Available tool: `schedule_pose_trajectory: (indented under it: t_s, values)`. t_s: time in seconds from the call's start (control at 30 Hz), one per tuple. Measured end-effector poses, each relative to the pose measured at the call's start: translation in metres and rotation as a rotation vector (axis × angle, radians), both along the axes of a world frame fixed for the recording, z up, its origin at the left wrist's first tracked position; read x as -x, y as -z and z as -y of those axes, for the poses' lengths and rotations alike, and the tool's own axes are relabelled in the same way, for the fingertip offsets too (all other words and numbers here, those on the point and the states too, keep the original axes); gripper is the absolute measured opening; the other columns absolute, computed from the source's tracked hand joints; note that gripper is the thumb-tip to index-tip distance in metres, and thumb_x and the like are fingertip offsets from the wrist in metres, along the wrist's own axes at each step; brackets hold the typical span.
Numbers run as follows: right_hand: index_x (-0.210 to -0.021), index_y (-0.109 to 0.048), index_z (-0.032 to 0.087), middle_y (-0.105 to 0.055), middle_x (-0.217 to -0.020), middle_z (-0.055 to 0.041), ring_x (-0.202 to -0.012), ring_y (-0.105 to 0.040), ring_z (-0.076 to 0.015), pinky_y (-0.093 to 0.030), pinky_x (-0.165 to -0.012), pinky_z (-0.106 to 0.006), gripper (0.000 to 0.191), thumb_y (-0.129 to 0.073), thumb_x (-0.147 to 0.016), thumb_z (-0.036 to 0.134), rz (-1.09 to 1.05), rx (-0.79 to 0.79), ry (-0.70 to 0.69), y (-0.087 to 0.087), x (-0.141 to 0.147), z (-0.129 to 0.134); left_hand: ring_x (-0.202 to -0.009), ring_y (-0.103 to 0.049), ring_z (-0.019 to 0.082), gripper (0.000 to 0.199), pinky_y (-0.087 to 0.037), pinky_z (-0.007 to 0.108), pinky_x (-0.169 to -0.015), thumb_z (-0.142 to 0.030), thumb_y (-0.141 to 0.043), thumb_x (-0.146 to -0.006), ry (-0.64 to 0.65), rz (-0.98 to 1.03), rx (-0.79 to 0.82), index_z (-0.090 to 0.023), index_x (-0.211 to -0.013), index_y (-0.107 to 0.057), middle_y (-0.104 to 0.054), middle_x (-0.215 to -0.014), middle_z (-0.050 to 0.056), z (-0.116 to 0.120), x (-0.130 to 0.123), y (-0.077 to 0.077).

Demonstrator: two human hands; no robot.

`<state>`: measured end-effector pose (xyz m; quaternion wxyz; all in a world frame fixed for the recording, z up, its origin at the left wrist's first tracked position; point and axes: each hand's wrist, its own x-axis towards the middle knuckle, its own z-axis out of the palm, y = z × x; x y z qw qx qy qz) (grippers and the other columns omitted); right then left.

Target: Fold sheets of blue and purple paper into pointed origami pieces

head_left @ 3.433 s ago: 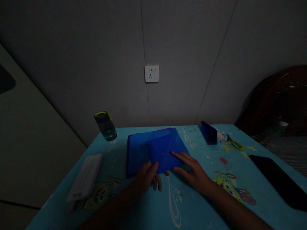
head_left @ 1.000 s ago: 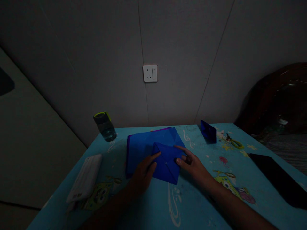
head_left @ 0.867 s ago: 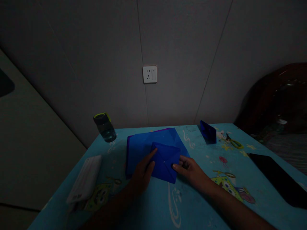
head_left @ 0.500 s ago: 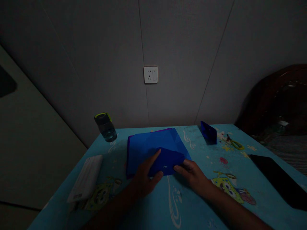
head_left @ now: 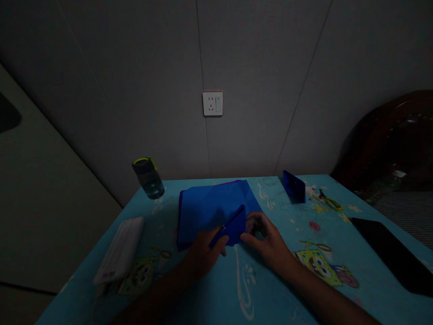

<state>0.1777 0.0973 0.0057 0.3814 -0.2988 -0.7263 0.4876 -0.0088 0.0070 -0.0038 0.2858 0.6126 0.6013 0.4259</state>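
Note:
A dark blue piece of folded paper [head_left: 236, 228] is held up between my two hands, just over the near edge of the blue sheets. My left hand [head_left: 204, 250] pinches its left end, thumb in front. My right hand [head_left: 264, 234] grips the right edge between thumb and fingers, the fingers curled. Behind and beneath lies a stack of blue paper sheets [head_left: 206, 207], with darker blue and purple edges showing. A second folded dark blue paper [head_left: 294, 187] stands at the back right of the table.
A water bottle [head_left: 149, 178] stands at the back left, and a white box-like pack [head_left: 120, 250] lies before it. Yellow-green handled scissors [head_left: 333, 204] rest at the right. A black flat object [head_left: 392, 255] lies along the right edge of the patterned tablecloth [head_left: 267, 298].
The folded paper has turned from facing me broadly to a narrower, tilted view, its upper edges now showing. My right hand has shifted slightly left and its fingers have curled more.

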Motion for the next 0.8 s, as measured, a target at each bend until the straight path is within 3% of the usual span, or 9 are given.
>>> schedule_pose_trajectory:
  t_s: [0.1, 0.23, 0.4, 0.53, 0.63, 0.8]
  values:
    - [-0.11, -0.056, 0.02, -0.061, -0.08, -0.002, -0.075, -0.058, -0.0185, -0.047, -0.069, -0.031, 0.037, -0.067, -0.08, 0.039, 0.053, 0.014, -0.032, 0.001, 0.0007, -0.0004, -0.054, -0.064, 0.015, 0.037, -0.05, 0.026, -0.057, -0.04, -0.043, -0.094, 0.083, 0.18, 0.061, -0.013, -0.097, -0.068, -0.073, -0.07, 0.006, 0.0003, -0.0021, -0.0029]
    - [-0.091, -0.065, 0.018, -0.066, -0.082, -0.0037, -0.077, -0.06, -0.0191, -0.046, -0.072, -0.031, 0.026, -0.055, -0.089, 0.043, 0.128, -0.01, -0.116, 0.0016, -0.0001, -0.0006, -0.05, -0.062, 0.014, 0.042, -0.047, 0.025, -0.05, -0.046, -0.04, -0.094, 0.143, 0.286, 0.122, -0.012, -0.104, -0.063, -0.071, -0.069, 0.006, -0.0008, -0.004, -0.001]
    - [-0.07, -0.058, 0.018, -0.055, -0.064, 0.0023, -0.062, -0.05, -0.0138, -0.04, -0.059, -0.026, 0.035, -0.058, -0.086, 0.049, 0.13, 0.009, -0.068, 0.0022, -0.0016, -0.0042, -0.054, -0.064, 0.015, 0.036, -0.047, 0.025, -0.05, -0.046, -0.047, -0.091, -0.007, 0.221, 0.125, -0.015, -0.104, -0.06, -0.07, -0.074, 0.005, -0.004, -0.0037, 0.0037]
    - [-0.062, -0.05, 0.019, -0.045, -0.058, 0.0054, -0.056, -0.042, -0.0109, -0.034, -0.053, -0.024, 0.041, -0.061, -0.084, 0.052, 0.121, 0.08, -0.1, 0.0013, -0.0018, -0.0058, -0.077, -0.066, 0.016, 0.03, -0.051, 0.026, -0.065, -0.035, -0.058, -0.087, -0.164, 0.124, -0.041, -0.02, -0.113, -0.056, -0.068, -0.093, 0.004, -0.0059, 0.0007, 0.0047]
    - [-0.061, -0.048, 0.019, -0.043, -0.056, 0.006, -0.054, -0.04, -0.0104, -0.033, -0.052, -0.024, 0.042, -0.062, -0.083, 0.052, 0.122, 0.112, -0.1, 0.0011, -0.0012, -0.0051, -0.078, -0.062, 0.016, 0.024, -0.049, 0.025, -0.065, -0.03, -0.064, -0.082, -0.242, 0.014, -0.139, -0.021, -0.103, -0.058, -0.062, -0.087, 0.002, -0.0065, 0.0039, 0.0051]
    - [-0.064, -0.05, 0.019, -0.045, -0.06, 0.005, -0.058, -0.043, -0.0118, -0.035, -0.056, -0.025, 0.038, -0.062, -0.084, 0.05, 0.128, 0.1, -0.12, 0.0011, -0.0009, -0.0041, -0.067, -0.054, 0.013, 0.012, -0.043, 0.024, -0.062, -0.026, -0.066, -0.079, -0.224, -0.107, -0.176, -0.02, -0.087, -0.06, -0.055, -0.073, -0.002, -0.0066, 0.005, 0.0004]
